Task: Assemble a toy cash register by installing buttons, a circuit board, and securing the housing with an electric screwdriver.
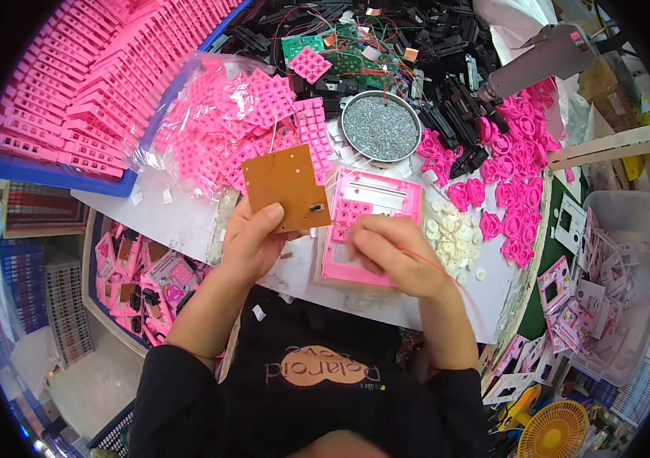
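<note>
My left hand [252,237] grips a flat brown circuit board [283,183] by its lower left, thumb on top. A small black part sits near the board's lower right corner. Close to that corner, my right hand [401,256] is closed in a pinch on a thin red wire [436,267], which trails over the wrist toward the lower right. The fingertips are partly hidden. Beneath the right hand lies a pink plastic case [348,269] with a pink keypad [352,211] and metal strips in it.
Behind are a round tin [346,145] of small metal parts, pink keypads [218,114] in a bag and black parts [447,114]. White discs [455,237] and pink rings [519,183] lie right. A grey tool [538,62] hangs upper right. A blue-edged crate [58,175] stands left.
</note>
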The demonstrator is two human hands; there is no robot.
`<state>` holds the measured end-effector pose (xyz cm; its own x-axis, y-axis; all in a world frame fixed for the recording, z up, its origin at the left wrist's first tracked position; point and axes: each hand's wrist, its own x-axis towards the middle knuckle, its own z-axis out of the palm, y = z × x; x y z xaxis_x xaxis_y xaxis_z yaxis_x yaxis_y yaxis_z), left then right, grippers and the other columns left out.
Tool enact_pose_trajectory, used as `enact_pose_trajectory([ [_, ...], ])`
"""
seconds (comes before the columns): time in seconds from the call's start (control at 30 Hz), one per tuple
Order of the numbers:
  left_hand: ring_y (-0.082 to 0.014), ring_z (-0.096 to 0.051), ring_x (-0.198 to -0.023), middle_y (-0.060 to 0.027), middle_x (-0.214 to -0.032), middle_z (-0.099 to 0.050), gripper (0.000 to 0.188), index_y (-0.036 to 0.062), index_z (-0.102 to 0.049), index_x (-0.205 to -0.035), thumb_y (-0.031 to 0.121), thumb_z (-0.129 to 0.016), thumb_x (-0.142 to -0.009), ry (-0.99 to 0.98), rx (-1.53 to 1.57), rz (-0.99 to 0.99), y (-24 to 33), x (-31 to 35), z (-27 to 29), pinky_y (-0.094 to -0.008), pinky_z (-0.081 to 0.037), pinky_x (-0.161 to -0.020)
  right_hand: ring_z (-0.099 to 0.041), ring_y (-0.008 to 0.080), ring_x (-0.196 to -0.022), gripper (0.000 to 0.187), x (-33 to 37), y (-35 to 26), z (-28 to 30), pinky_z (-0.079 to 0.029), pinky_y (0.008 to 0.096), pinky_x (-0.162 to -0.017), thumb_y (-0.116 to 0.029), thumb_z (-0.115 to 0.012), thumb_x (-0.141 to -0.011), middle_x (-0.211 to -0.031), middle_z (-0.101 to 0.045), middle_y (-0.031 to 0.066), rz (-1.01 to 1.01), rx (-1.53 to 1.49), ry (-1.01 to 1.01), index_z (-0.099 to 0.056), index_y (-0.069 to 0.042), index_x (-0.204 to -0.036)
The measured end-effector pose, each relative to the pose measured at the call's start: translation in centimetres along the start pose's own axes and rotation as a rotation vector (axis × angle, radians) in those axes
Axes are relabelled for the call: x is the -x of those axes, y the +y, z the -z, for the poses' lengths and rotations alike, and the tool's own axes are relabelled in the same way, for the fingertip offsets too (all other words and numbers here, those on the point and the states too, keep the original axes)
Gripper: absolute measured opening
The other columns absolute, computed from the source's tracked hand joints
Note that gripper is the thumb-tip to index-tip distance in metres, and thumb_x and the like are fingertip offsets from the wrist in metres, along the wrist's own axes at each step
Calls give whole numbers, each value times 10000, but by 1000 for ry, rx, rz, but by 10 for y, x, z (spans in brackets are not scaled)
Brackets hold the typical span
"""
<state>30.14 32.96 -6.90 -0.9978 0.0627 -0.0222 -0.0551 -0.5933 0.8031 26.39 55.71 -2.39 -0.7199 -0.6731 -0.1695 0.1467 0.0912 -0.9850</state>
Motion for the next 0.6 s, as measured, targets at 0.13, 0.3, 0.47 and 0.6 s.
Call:
enact_pose_trajectory([
  [0.13, -143, -642, -723, -147, -1005, -691, 407, 0, -486, -1335, 232, -546, -1006, -68, -39, 91, 11, 11, 9, -256, -456, -518, -430, 77, -496, 282, 57, -16, 22, -337, 256, -488, -185, -504, -1024, -558, -459, -2, -135, 118, 37, -641, -12, -848],
  [0.3, -138, -633, -722, -126, -978, -701, 235, -27, -611, -1175, 75, -565, -967, -358, -496, 369, 29, 24, 7, -273, -473, -576, -512, 99, -500, 303, 169, 6, 62, -394, 254, -502, -284, -635, -945, -581, -568, 26, -495, 365, -144, -678, 1, -1037],
  [0.47, -242, -658, -748, -114, -934, -689, 283, 22, -616, -1196, 94, -635, -923, -688, -803, 106, 21, 20, -19, -340, -514, -687, -623, 292, -993, 673, 191, -24, 59, -488, 394, -876, -442, -766, -811, -1140, -674, 144, -83, 639, 390, -599, -37, -1321],
  [0.6, -282, -659, -774, -127, -919, -673, 288, 31, -618, -1195, 99, -640, -915, -830, -815, 214, 11, 19, -35, -340, -517, -703, -477, 417, -1211, 759, 115, -27, 33, -378, 495, -1040, -508, -758, -804, -1355, -547, 195, 183, 825, 10, -572, 11, -1326],
])
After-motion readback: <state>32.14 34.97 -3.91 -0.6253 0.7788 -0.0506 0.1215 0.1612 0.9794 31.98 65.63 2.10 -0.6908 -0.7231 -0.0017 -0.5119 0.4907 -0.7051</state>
